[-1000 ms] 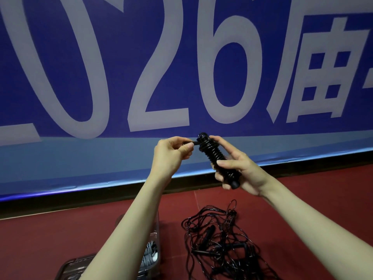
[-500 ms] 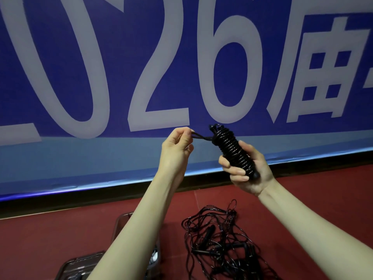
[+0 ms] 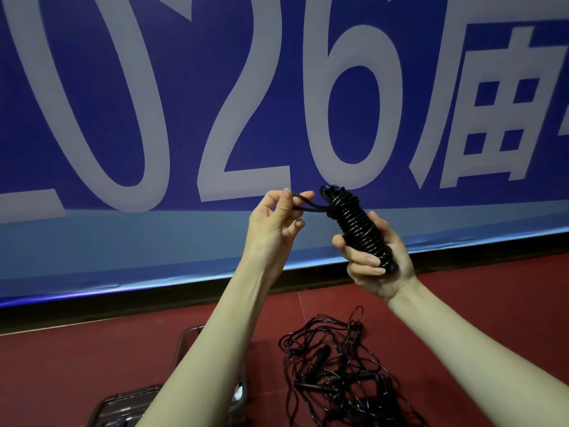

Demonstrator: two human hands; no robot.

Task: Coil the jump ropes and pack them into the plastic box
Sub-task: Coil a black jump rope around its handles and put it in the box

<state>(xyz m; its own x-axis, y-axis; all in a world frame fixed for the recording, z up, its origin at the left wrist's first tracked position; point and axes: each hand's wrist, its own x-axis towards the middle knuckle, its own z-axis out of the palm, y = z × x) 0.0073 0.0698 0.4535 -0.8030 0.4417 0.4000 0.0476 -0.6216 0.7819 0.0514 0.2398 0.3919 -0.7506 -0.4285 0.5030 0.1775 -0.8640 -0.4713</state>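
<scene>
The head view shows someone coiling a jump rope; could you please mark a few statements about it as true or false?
1. The right hand grips the coiled rope bundle. True.
2. The left hand is empty. False: it pinches the loose rope end leading to the bundle.
3. A tangle of black ropes lies on the red floor. True.
4. The held bundle is already in the plastic box. False: it is held up above the floor, in front of the blue banner.
</scene>
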